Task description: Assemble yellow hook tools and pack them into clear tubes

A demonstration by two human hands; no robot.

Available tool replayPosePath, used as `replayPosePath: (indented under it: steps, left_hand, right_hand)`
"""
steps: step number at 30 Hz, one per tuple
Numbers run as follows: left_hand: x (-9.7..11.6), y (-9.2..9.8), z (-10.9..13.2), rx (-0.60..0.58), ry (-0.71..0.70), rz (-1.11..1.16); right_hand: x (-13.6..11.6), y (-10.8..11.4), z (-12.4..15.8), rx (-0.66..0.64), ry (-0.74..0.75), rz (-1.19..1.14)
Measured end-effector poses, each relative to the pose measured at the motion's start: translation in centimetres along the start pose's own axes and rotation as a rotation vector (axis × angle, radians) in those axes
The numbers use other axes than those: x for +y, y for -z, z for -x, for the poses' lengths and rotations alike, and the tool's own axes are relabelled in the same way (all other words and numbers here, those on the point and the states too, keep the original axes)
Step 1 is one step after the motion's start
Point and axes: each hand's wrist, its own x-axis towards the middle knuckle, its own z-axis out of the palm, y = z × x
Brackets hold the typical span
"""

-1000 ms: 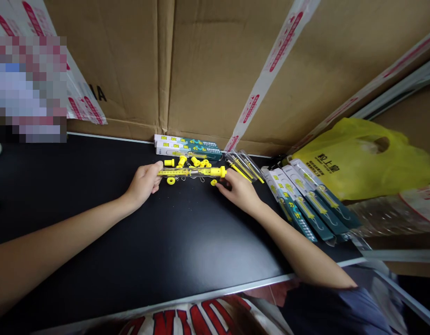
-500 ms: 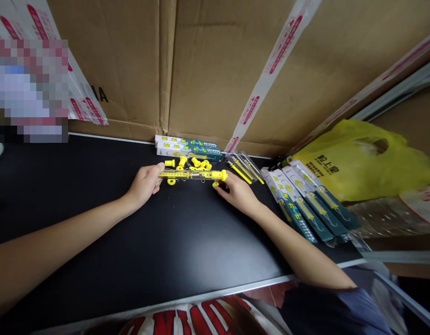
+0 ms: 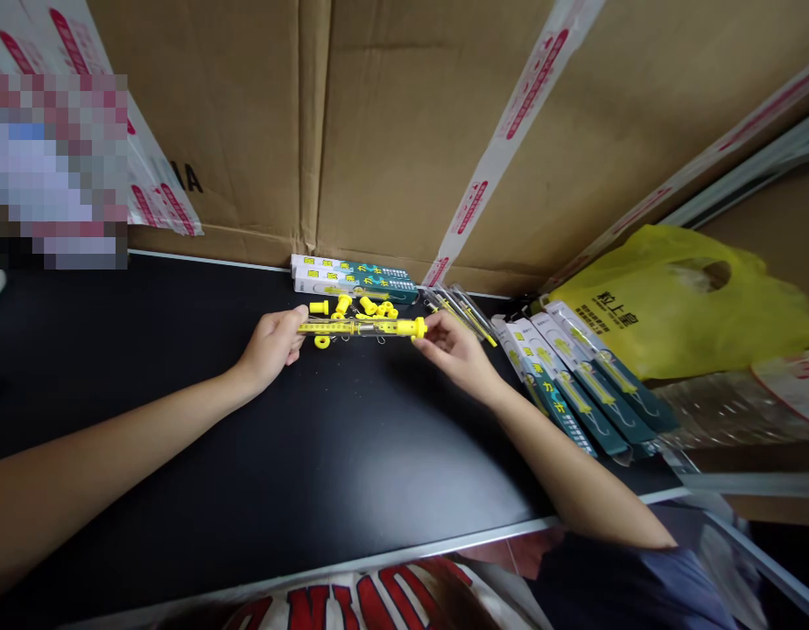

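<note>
A long yellow tube with a clear middle section [image 3: 362, 328] is held level just above the black table [image 3: 326, 455]. My left hand [image 3: 273, 346] pinches its left end. My right hand [image 3: 453, 350] has its fingers closed at the yellow cap on the tube's right end. Several small yellow plastic parts [image 3: 358, 306] lie scattered right behind the tube, and one yellow ring [image 3: 322, 341] lies under it.
Two teal-and-white packaged boxes [image 3: 352, 278] lie against the cardboard boxes [image 3: 404, 131] at the back. Loose clear tubes [image 3: 460, 311] lie to the right. Several packaged items [image 3: 575, 381] are fanned out beside a yellow plastic bag [image 3: 680, 297]. The table edge runs near my body.
My right hand has lifted from the table, where a small yellow piece lay at its fingertips, up to the tube's right end cap. My left hand has held still.
</note>
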Motion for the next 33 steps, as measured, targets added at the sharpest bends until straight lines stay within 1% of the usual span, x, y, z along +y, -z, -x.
replayPosePath:
  steps: [2,5,8,15,19,22,27,30,33]
  left_hand:
    - [0.0,0.0,0.0,0.002,0.002,0.0]
    - [0.1,0.0,0.0,0.006,0.007,-0.007]
    - [0.1,0.0,0.0,0.007,0.006,-0.013]
    - [0.3,-0.1,0.2,-0.001,0.012,-0.017]
    - [0.3,-0.2,0.2,0.017,0.012,-0.037]
    - [0.3,-0.2,0.2,0.022,-0.038,-0.131]
    - [0.3,0.1,0.3,-0.042,-0.212,-0.36]
    - [0.4,0.2,0.4,-0.094,-0.273,-0.414]
    - [0.5,0.2,0.5,-0.122,-0.283,-0.421]
  right_hand:
    - [-1.1,0.4,0.1,0.066,-0.016,-0.202]
    - [-2.5,0.7,0.3,0.118,-0.013,-0.328]
    - [-3.1,0.6,0.6,0.119,-0.016,-0.334]
    - [-2.9,0.2,0.5,0.111,-0.027,-0.306]
    - [-2.9,0.2,0.5,0.107,-0.033,-0.31]
    - [-2.9,0.1,0.5,0.105,-0.044,-0.319]
    - [-2.6,0.2,0.4,0.098,-0.037,-0.352]
    - [-2.5,0.3,0.3,0.098,-0.029,-0.367]
    - [-2.5,0.5,0.2,0.094,-0.037,-0.354]
